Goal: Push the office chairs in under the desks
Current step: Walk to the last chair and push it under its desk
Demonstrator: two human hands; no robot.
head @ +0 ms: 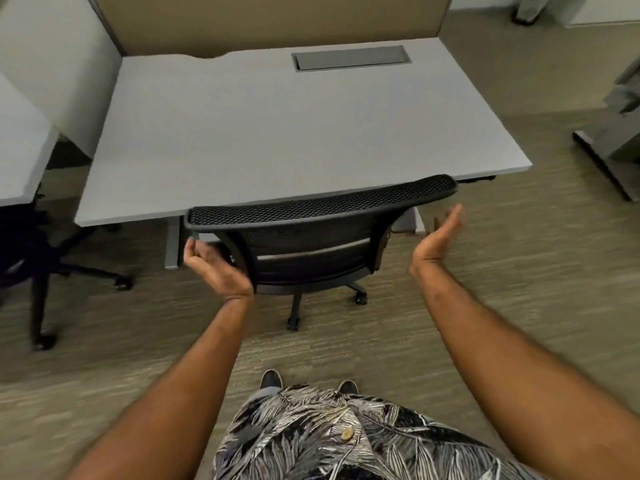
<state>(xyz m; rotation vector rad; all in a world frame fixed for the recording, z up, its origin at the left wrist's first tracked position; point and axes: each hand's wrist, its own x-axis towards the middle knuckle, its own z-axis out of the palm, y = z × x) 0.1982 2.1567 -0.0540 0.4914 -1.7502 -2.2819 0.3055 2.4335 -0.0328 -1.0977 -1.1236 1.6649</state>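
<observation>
Beyond leaf-print shirt (346,441), black mesh-backed chair (311,252) sits tucked under grey desk (277,133).

The mesh chair back (322,202) fills the grey desk (277,133) front; open carpet (502,271) lies right, a second office chair (31,258) left.

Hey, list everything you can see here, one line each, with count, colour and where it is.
desk: one, grey, centre
cable cover: one, dark grey, desk's rear
mesh chair: one, black, at desk's front edge
second chair: one, dark, left, by neighbouring desk
partition: one, tan, behind desk
carpet: one, olive-beige, floor
left hand: one, by chair back's left edge, fingers curled, grip unclear
right hand: one, open, right of chair, apart
</observation>
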